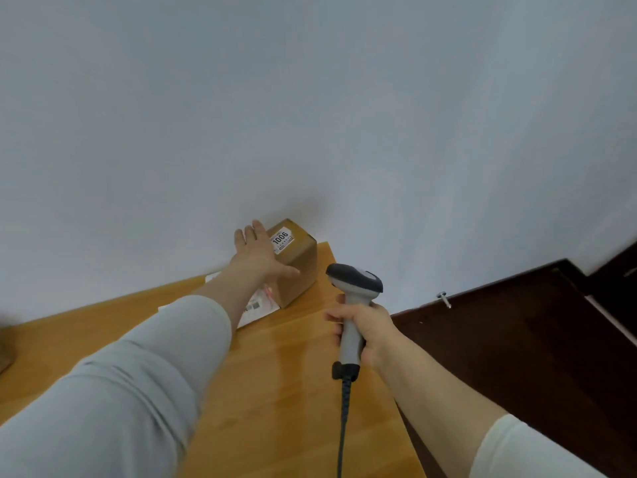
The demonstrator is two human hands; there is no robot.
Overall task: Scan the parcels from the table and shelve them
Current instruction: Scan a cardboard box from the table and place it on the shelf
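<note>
A small brown cardboard parcel [299,267] with a white label reading 1006 stands at the far right corner of the wooden table [293,374], against the wall. My left hand [256,251] is stretched out over its left side, fingers spread, resting on or just above the box; contact is hard to tell. A flat white parcel [256,307] with a printed label lies beside the box, partly hidden under my left forearm. A red scanner spot shows on it. My right hand [365,331] grips a grey and black barcode scanner [355,294] by its handle, head aimed toward the parcels.
The scanner's dark coiled cable [343,426] hangs down over the table. A dark brown door [534,339] with a metal handle [444,299] stands to the right of the table. A pale wall [310,115] backs the table. A brown object [5,350] shows at the left edge.
</note>
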